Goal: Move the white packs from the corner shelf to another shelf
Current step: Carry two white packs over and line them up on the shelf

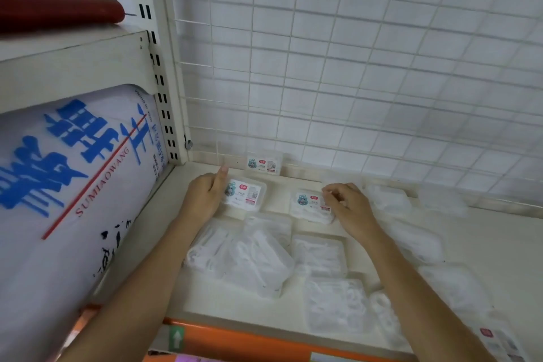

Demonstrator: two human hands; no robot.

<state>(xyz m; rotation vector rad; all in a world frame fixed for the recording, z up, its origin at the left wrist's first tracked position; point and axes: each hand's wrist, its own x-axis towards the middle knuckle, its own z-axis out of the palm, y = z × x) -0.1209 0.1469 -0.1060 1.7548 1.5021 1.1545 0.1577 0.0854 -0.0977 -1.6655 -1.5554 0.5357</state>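
White packs point(258, 256) lie scattered on the corner shelf point(484, 244); the left hand point(205, 195) grips one labelled pack point(245, 194) near the back-left corner, the right hand point(348, 204) pinches another point(310, 206).

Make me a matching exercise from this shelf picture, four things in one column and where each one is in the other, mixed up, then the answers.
Things
1. big white sack
2. red roll
3. upright labelled pack
4. orange strip

Places
A. along the shelf's front edge
B. leaning at the wire grid, back of the shelf
C. on the upper left shelf
D. left bay, under the upper shelf

Pairs: 1-D, 2-C, 3-B, 4-A
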